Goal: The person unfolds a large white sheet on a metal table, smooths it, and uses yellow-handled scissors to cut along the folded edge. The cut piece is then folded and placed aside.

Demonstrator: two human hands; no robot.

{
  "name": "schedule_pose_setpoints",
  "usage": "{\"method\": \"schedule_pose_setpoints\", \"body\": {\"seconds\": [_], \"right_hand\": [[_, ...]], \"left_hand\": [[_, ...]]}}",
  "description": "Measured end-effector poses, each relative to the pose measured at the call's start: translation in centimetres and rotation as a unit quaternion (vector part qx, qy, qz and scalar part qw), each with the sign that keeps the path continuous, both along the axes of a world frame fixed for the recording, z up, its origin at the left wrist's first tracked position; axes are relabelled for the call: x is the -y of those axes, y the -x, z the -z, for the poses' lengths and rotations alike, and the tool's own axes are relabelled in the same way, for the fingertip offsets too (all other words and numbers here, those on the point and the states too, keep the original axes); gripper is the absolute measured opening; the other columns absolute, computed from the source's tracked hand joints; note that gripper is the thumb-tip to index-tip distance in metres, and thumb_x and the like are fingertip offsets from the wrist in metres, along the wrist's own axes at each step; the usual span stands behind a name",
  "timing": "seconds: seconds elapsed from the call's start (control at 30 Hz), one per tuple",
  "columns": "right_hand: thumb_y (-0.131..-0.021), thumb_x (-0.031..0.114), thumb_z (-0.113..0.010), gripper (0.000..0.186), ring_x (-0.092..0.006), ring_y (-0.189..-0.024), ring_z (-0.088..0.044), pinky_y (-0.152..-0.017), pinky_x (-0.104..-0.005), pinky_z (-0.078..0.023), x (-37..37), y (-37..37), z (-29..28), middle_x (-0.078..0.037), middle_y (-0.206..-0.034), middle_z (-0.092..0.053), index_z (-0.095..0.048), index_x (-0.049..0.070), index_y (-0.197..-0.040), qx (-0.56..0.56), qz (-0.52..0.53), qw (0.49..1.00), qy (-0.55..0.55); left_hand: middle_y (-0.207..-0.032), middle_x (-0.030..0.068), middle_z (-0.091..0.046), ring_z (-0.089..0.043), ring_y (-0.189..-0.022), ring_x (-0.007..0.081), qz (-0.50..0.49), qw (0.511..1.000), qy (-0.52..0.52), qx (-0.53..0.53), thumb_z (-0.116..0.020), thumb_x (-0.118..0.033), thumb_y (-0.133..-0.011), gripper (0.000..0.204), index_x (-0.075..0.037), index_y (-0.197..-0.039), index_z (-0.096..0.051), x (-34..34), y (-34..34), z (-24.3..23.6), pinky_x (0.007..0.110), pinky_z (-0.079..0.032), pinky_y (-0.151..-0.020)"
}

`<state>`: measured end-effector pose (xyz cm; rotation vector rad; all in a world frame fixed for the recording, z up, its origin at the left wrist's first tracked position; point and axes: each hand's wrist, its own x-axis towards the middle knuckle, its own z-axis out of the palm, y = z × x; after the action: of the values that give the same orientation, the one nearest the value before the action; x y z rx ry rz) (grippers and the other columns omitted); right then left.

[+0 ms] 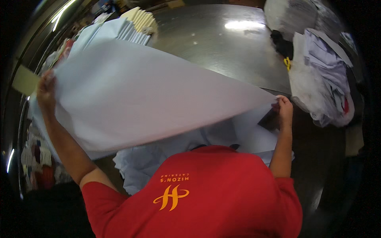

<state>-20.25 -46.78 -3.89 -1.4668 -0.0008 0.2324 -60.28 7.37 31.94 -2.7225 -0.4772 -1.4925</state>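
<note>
A large pale white cloth (151, 91) is stretched in the air between my two hands, with a slanting upper edge that runs down to the right. My left hand (47, 88), raised at the far left, is closed on one end of it; its fingers are slightly blurred. At the right, my right hand (283, 107) pinches the cloth's narrow corner. Below the spread part, more pale bunched fabric (139, 166) hangs close to my body; I cannot tell whether it is the same piece.
A shiny metal table (198, 35) lies beyond the cloth. Folded pale-blue cloths (107, 31) and cream cloths (139, 20) are stacked at the back left. At the right sit clear plastic bags with white fabric (321, 75), a black item (282, 44) and a yellow-handled tool (287, 63).
</note>
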Motion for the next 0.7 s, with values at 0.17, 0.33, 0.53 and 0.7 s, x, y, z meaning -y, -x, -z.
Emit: {"method": "schedule_pose_setpoints", "body": {"seconds": [0.17, 0.33, 0.53, 0.7], "right_hand": [[-0.089, 0.012, -0.051, 0.02, -0.012, -0.069, -0.057, -0.064, -0.0249, -0.047, 6.6, -2.9, 1.0, -0.005, -0.079, -0.062, -0.063, -0.001, -0.098, 0.114, 0.175, 0.978, 0.026], [-0.085, 0.011, -0.056, 0.015, -0.0112, -0.068, -0.059, -0.065, -0.0249, -0.047, 6.5, -1.9, -1.5, -0.005, -0.078, -0.064, -0.067, 0.002, -0.091, 0.223, 0.276, 0.916, 0.186], [-0.083, 0.01, -0.059, 0.012, -0.0113, -0.067, -0.061, -0.065, -0.0253, -0.048, 6.5, -0.7, -3.0, -0.006, -0.08, -0.067, -0.067, 0.003, -0.089, 0.285, 0.32, 0.871, 0.24], [-0.08, 0.011, -0.061, 0.014, -0.0153, -0.073, -0.062, -0.068, -0.0268, -0.048, 8.1, -0.8, -1.5, -0.008, -0.083, -0.067, -0.067, 0.004, -0.09, 0.236, 0.355, 0.827, 0.367]], "left_hand": [[-0.091, 0.0025, -0.06, -0.054, -0.085, 0.0116, 0.126, 0.948, 0.232, -0.178, -0.064, -0.016, -0.083, 0.021, 0.0, -0.096, -0.061, -7.6, 0.8, 6.2, 0.023, -0.042, -0.079], [-0.086, -0.0013, -0.06, -0.053, -0.077, 0.0073, 0.155, 0.92, 0.347, -0.092, -0.057, -0.001, -0.081, 0.014, -0.002, -0.093, -0.063, -11.2, -1.3, 13.8, 0.02, -0.041, -0.069], [-0.093, 0.0023, -0.062, -0.055, -0.085, 0.0113, -0.012, 0.922, 0.386, 0.012, -0.056, -0.007, -0.084, 0.015, -0.004, -0.097, -0.064, -14.0, -3.7, 31.3, 0.025, -0.044, -0.075], [-0.095, 0.0038, -0.062, -0.056, -0.085, 0.0126, -0.107, 0.832, 0.531, 0.121, -0.055, -0.014, -0.089, 0.017, -0.005, -0.1, -0.063, -12.6, -1.6, 42.7, 0.026, -0.045, -0.076]]}}
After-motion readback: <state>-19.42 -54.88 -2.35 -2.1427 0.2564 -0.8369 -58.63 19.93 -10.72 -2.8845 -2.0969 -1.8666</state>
